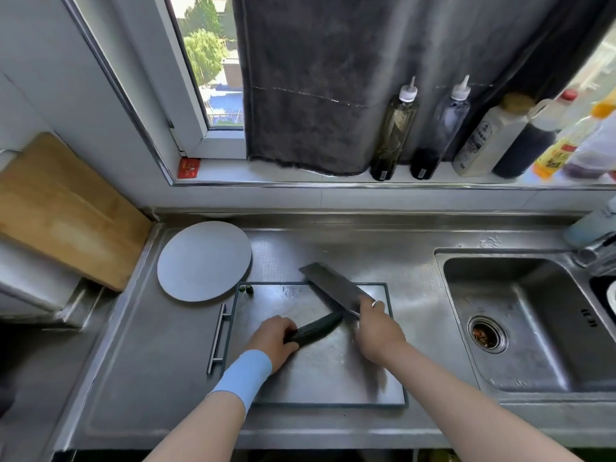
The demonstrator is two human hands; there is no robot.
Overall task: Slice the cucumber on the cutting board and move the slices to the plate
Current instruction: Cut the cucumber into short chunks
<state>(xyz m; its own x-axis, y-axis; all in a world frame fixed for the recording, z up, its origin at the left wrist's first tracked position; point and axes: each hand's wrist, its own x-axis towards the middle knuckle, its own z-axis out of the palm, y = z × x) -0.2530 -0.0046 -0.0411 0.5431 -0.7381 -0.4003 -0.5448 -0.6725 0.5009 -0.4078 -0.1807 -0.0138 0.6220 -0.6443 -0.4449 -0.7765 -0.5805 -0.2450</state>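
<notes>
A dark green cucumber (316,326) lies at a slant on the steel cutting board (320,371). My left hand (271,341) grips its near-left end. My right hand (376,331) holds the handle of a cleaver (333,286); the broad blade points away to the upper left, with its heel close to the cucumber's far tip. Two small green cucumber bits (248,289) sit at the board's far left corner. A round grey plate (204,260) lies beyond the board's left corner with nothing on it.
A sink (520,315) with a drain lies to the right, a tap at its far edge. A wooden board (66,211) leans at the left wall. Several bottles (395,128) stand on the window sill beneath a hanging dark towel (333,78).
</notes>
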